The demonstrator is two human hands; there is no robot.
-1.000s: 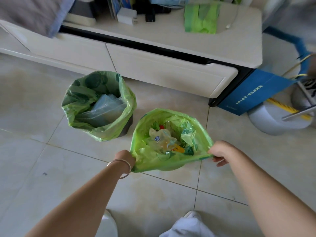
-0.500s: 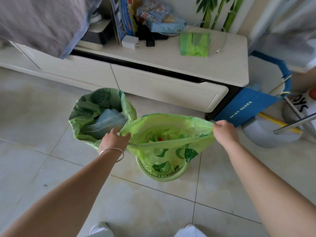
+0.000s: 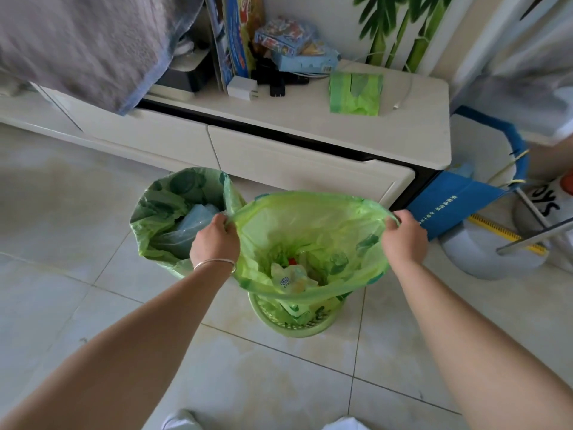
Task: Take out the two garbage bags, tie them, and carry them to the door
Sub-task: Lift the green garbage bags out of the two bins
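Between the left hand (image 3: 214, 240) and right hand (image 3: 403, 240), both gripping its rim, hangs the garbage bag (image 3: 310, 231).

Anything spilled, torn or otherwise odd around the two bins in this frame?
Nothing stands out. Both hands, left hand and right hand, hold the rim of the nearer garbage bag, partly lifted from its green bin. The second bag sits untouched; no spill shows on the floor.

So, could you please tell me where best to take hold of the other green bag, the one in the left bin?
Probably by the folded-over rim of the left bag, from above at opposite sides: it lies draped outward over the bin, open and slack.
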